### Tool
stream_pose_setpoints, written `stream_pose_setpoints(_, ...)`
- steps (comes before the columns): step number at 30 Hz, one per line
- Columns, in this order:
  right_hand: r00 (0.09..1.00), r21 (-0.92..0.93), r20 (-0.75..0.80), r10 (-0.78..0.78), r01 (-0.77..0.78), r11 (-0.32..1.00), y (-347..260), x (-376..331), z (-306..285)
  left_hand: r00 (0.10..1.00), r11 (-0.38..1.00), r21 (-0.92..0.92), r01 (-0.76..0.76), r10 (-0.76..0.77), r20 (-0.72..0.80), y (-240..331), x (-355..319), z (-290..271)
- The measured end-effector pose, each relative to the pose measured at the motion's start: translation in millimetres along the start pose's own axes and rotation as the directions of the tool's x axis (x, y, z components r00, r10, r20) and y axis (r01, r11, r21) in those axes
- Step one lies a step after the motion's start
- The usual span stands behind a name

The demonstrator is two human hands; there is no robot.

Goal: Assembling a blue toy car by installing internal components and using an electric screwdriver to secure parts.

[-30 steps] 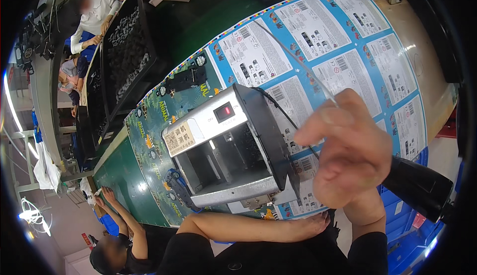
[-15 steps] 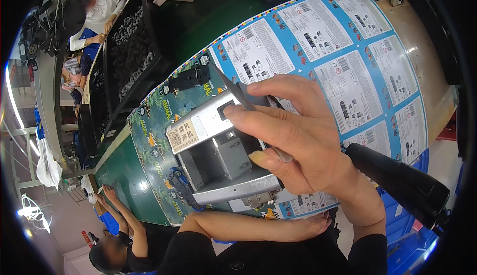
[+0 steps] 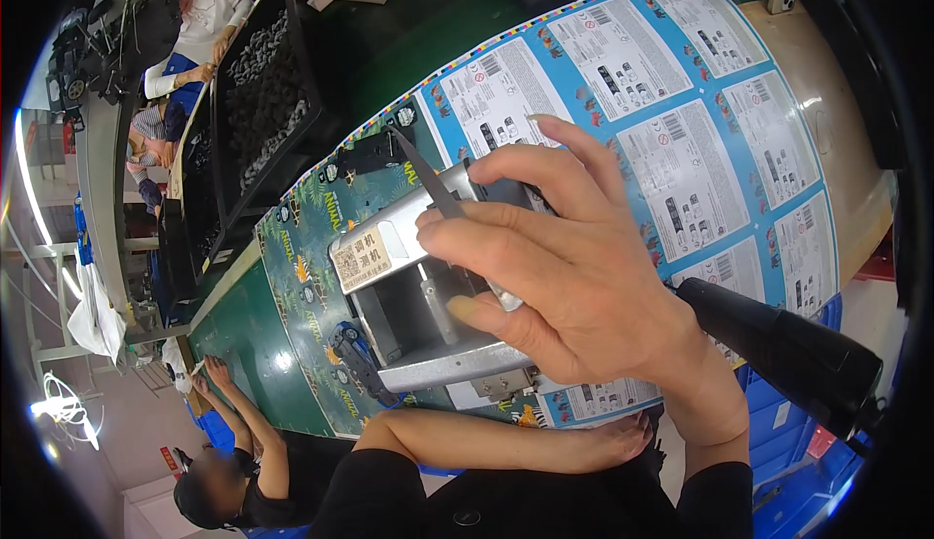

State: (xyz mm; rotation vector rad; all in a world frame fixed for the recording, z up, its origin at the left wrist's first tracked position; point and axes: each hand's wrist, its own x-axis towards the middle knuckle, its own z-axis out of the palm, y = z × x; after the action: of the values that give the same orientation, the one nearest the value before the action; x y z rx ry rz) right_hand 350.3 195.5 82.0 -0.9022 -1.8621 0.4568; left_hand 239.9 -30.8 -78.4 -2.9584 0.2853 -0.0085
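Workers sit far left along a green belt (image 3: 248, 344) beside a black tray of small dark parts (image 3: 263, 82). Near the middle stands a grey metal machine (image 3: 418, 296) with an open bay, on a large printed sheet (image 3: 681, 121) of blue-edged label panels that covers the table. Along the near edge lies the left hand (image 3: 613, 442), forearm flat and fingers loosely spread, holding nothing, seemingly bracing. Right of centre, the right hand (image 3: 574, 276) pinches thin metal tweezers (image 3: 438, 194) between thumb and fingers, the point aimed far-left above the machine, probably for fine picking. Blue crates (image 3: 788, 432) sit lower right.
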Motion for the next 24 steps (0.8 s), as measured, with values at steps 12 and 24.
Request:
stream_pose_setpoints(12,0.957,0.155,-0.290,0.009,0.038,0.987,-2.0,-26.5,-34.9,0.989,0.988,0.116,-0.099,0.085,0.117,-12.2,-3.4,-8.4)
stream_pose_setpoints(24,0.861,0.453,-0.464,0.210,0.027,0.891,-17.6,-25.5,-13.2,0.959,0.905,-0.417,0.086,-0.189,-0.211,2.6,-11.3,15.4)
